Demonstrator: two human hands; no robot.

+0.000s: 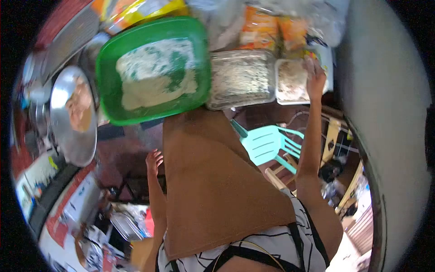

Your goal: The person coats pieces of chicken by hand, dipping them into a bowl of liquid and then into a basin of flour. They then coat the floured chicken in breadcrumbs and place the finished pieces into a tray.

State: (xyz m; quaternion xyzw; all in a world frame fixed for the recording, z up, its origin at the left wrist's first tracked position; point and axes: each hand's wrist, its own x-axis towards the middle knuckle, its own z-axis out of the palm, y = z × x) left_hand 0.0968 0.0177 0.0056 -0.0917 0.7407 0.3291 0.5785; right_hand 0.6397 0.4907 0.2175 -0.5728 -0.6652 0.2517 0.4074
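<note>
My right hand (316,80) reaches to the right side of a small white tray (299,102) with pale, crumbly stuff in it. Its fingers look pressed together, and what they hold, if anything, is blurred. My left hand (155,159) hangs low beside my brown apron (208,177), fingers loosely apart and holding nothing. Left of the white tray stands a clear plastic container (265,99) of flour-dusted, pale contents. Further left is a green basin (106,86) with white flour spread over its bottom.
A metal bowl (74,149) with a pinkish, wet-looking mass (79,106) stands at the left. Orange packets (259,29) and clear plastic bags (324,20) lie behind the containers. A mint-green plastic chair (263,145) is below the counter. A grey wall (385,136) borders the right.
</note>
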